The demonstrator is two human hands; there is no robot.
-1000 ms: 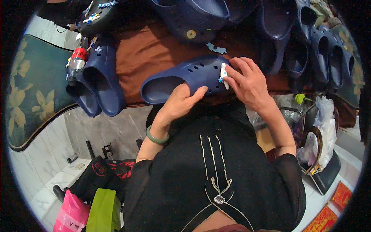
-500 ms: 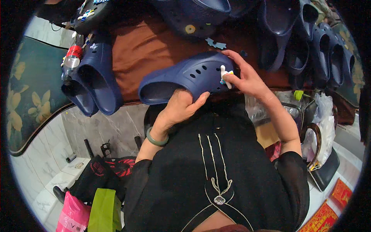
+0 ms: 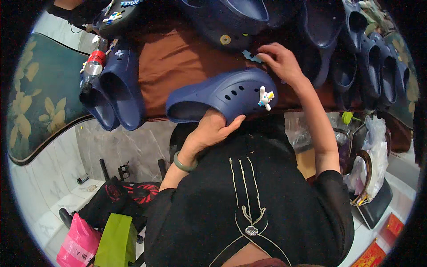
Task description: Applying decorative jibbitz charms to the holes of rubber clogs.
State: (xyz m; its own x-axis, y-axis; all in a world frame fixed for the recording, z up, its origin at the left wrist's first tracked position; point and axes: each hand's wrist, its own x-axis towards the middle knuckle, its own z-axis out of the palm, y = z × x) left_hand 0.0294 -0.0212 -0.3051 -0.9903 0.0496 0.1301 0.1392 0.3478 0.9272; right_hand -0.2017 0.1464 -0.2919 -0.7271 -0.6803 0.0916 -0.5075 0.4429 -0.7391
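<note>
My left hand (image 3: 211, 130) grips a navy clog (image 3: 218, 94), with its fingers inside the foot opening and its thumb along the outside. The clog is tilted on its side, its toe to the right. A white animal-shaped charm (image 3: 265, 98) with yellow and blue details sits on the clog near the toe, beside a row of holes. My right hand (image 3: 283, 64) is off the clog, fingers curved and thumb apart. Its fingertips are at the right end of a flat light-blue piece (image 3: 251, 56) on the brown cloth (image 3: 162, 55); whether they touch it I cannot tell.
Several navy clogs (image 3: 370, 62) line the right side, and more (image 3: 240, 18) lie at the back. At left, a red-labelled bottle (image 3: 94, 64) stands by a clog pair (image 3: 122, 95). Pink (image 3: 78, 242) and green bags (image 3: 118, 242) lie low left; a plastic bag (image 3: 376, 147) hangs right.
My right hand has let go of the clog's toe and charm and moved up to the light-blue piece. My left hand still holds the clog. The whole view has shifted slightly.
</note>
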